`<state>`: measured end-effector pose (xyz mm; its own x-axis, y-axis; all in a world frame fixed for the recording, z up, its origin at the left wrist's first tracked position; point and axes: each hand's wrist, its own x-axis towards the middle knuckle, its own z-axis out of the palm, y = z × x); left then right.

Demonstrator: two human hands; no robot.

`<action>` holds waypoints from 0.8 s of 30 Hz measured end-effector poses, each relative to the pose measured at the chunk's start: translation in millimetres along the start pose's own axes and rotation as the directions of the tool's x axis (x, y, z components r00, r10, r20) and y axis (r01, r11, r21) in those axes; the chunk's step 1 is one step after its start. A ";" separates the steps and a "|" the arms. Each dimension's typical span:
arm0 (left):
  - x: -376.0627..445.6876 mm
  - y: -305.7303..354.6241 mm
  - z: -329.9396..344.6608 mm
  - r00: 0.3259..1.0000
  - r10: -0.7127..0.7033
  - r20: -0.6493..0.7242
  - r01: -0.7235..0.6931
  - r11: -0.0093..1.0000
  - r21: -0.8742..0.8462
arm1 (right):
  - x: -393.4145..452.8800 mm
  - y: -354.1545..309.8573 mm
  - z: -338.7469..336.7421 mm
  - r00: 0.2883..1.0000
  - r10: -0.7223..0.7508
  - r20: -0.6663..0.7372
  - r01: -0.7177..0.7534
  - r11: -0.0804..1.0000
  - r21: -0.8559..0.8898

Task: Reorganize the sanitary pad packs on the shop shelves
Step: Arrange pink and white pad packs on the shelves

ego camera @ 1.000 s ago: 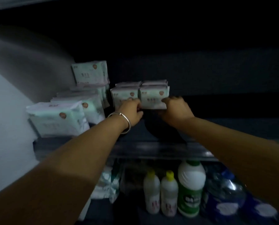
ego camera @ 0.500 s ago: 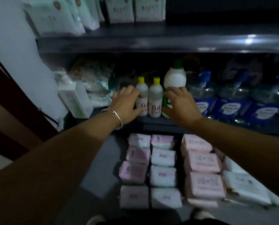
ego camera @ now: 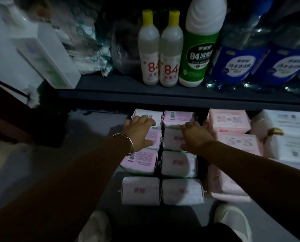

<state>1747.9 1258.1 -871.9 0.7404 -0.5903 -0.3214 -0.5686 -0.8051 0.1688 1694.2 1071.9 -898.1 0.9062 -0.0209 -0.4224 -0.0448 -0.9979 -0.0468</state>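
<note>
While the two hands are reaching down over the low shelf [ego camera: 97, 123], the pad packs [ego camera: 179, 163] are lying there in two neat rows. The left hand [ego camera: 140, 131] is resting flat on the far left packs, fingers spread and loose, holding nothing. The right hand [ego camera: 195, 135] is lying over the next row, fingers stretched out, not gripping. Bigger pink packs [ego camera: 229, 121] are sitting just to the right, touching the rows. Bare room is showing on the left of the shelf. Right above, an upper shelf [ego camera: 163, 95] is hanging close, with two yellow-capped bottles [ego camera: 158, 55] and a green bottle [ego camera: 199, 53] standing near its edge. White packs [ego camera: 289, 135] far right are getting cut off. It is dark and blurry at the top left.
</note>
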 end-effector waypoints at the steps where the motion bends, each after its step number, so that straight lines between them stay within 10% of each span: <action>1: 3.4 1.9 4.7 1.000 0.006 0.008 -0.006 1.000 0.004 | 5.5 1.3 5.8 1.000 0.009 0.023 -0.009 1.000 -0.003; 24: 18.5 41.5 78.9 0.932 0.298 0.209 -0.344 0.907 0.241 | 25.1 20.1 -18.4 0.998 0.043 0.039 -0.049 0.982 0.182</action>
<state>1709.7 1218.4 -944.4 0.4457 -0.7776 -0.4435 -0.8572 -0.5135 0.0390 1723.8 1050.1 -893.0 0.8863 -0.0609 -0.4590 -0.1651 -0.9677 -0.1904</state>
